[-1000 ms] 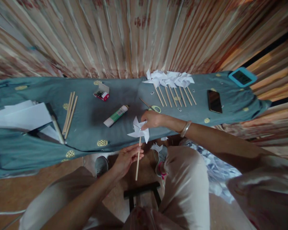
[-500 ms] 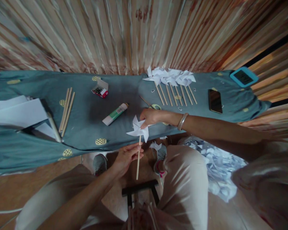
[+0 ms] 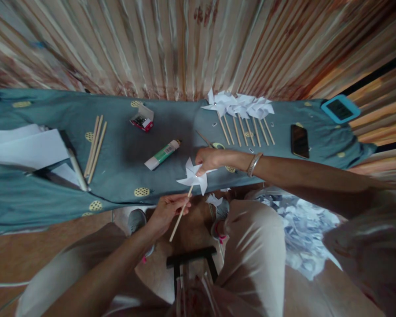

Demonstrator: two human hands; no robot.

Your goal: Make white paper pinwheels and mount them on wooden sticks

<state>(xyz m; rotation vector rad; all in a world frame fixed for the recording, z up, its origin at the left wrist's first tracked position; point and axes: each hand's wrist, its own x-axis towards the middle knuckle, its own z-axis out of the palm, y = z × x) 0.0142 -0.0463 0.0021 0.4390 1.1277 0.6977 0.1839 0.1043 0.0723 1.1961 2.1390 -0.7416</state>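
A white paper pinwheel [image 3: 200,181] is held over the front edge of the table. Its thin wooden stick [image 3: 176,230] slants down to the left, and my left hand [image 3: 170,211] is closed around it below the blades. My right hand [image 3: 208,159] is closed on the pinwheel's centre, its thumb pressed there. Just behind my right hand lies a pair of scissors [image 3: 218,145] with light green handles. Left of the pinwheel is a green and white box [image 3: 163,155].
Several finished pinwheels [image 3: 240,105] lie in a row at the back. A small open box [image 3: 142,119], wooden sticks [image 3: 96,149], white paper [image 3: 26,147], a phone [image 3: 299,141] and a blue-framed timer [image 3: 341,109] are on the cloth-covered table. A bag of paper scraps [image 3: 303,229] stands at lower right.
The lower end of the stick has swung to the left, so it slants more. My left hand has shifted slightly left and up. My right hand stays at the pinwheel's centre.
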